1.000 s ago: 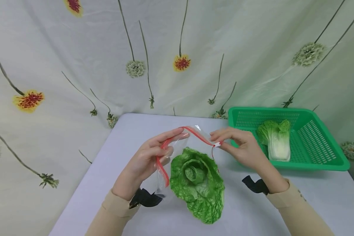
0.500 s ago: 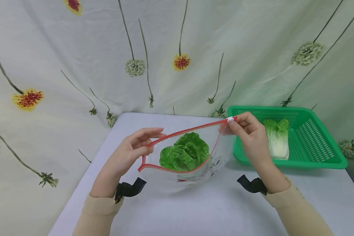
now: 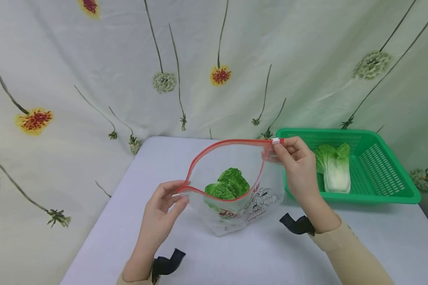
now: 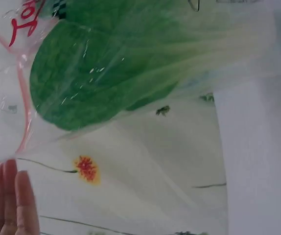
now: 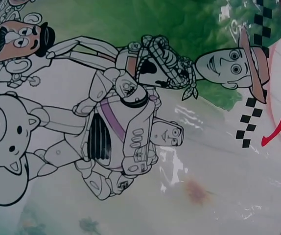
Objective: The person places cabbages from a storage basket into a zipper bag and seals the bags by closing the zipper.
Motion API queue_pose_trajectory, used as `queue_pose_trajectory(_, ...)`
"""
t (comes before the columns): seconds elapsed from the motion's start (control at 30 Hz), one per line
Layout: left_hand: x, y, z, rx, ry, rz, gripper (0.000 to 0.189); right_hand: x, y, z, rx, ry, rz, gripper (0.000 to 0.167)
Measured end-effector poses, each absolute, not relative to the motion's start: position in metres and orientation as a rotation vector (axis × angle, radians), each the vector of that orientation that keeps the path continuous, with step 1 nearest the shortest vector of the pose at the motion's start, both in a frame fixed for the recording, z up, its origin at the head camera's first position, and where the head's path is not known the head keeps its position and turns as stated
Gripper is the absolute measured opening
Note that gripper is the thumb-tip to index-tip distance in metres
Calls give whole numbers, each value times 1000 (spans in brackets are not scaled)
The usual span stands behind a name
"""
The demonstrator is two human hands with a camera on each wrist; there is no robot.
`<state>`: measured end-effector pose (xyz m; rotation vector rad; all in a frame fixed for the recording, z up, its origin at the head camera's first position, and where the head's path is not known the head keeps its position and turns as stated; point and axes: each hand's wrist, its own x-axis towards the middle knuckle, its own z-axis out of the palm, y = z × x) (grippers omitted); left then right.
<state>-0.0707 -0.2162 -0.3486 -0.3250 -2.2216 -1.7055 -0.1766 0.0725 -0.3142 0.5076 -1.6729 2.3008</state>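
Observation:
A clear zip bag [image 3: 267, 200] with a red-edged mouth stands wide-mouthed over the table. Inside it is a head of leafy green lettuce [image 3: 230, 185], its upper leaves visible through the mouth. In the left wrist view the lettuce [image 4: 101, 73] shows through the plastic, green leaves fading to a pale base. My right hand [image 3: 299, 166] pinches the bag's right top corner by the white slider [image 3: 276, 141]. My left hand [image 3: 160, 213] is at the left corner of the mouth, index fingertip touching the red rim, thumb spread below it. Straight left fingers [image 4: 11, 200] reach the bag's edge.
A green plastic basket [image 3: 396, 170] holding a napa cabbage [image 3: 337, 170] sits at the right, just beyond my right hand. Behind the white table [image 3: 242, 261] hangs a flower-print cloth [image 3: 207, 103].
The bag has swung from round the lettuce to upright, and the lettuce has sunk inside it. The mouth has spread wider. My left hand has shifted down and loosened; my right has moved up and right.

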Motion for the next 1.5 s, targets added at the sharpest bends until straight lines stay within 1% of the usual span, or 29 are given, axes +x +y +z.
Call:
queue_pose_trajectory(0.1, -77, -205, -352, -94, -2069, -1710, 14, -174, 72, -310, 506, -1683, 2307, 7)
queue_pose_trajectory(0.2, -84, -205, -348, -60, -1890, -1752, 3, -164, 73, -298, 503, -1715, 2260, 8)
queue_pose_trajectory(0.3, -90, -208, -339, -99, -1668, -1792, 5, -149, 76, -284, 528, -1687, 2165, 3)
queue_pose_trajectory(0.37, -95, -207, -333, -137, -1563, -1819, 6, -140, 79, -279, 549, -1677, 2128, 3)
queue_pose_trajectory(0.43, -100, -202, -328, -178, -1543, -1847, 5, -134, 81, -279, 565, -1709, 2128, 4)
queue_pose_trajectory(0.53, -108, -190, -327, -207, -1553, -1908, 4, -128, 84, -285, 504, -1772, 2152, 11)
queue_pose_trajectory(0.67, -119, -177, -333, -131, -1566, -2000, 1, -126, 88, -291, 398, -1786, 2112, 14)
queue_pose_trajectory(0.77, -124, -173, -344, -40, -1615, -2040, 6, -127, 89, -294, 418, -1791, 2091, 13)
queue_pose_trajectory(0.9, -119, -172, -362, 1, -1638, -2031, 9, -129, 92, -301, 397, -1834, 2105, 12)
queue_pose_trajectory(1.1, -106, -172, -378, -117, -1636, -1925, 4, -130, 102, -326, 236, -1968, 2086, 5)
queue_pose_trajectory(1.23, -102, -168, -381, -159, -1630, -1894, 2, -130, 108, -340, 180, -1974, 2098, 8)
queue_pose_trajectory(1.3, -101, -167, -381, -177, -1618, -1892, 3, -129, 110, -344, 205, -1952, 2109, 10)
queue_pose_trajectory(1.37, -100, -165, -380, -198, -1606, -1897, 4, -127, 114, -346, 289, -1933, 2104, 15)
queue_pose_trajectory(1.5, -97, -161, -379, -224, -1613, -1905, 5, -126, 124, -347, 575, -1891, 2044, 29)
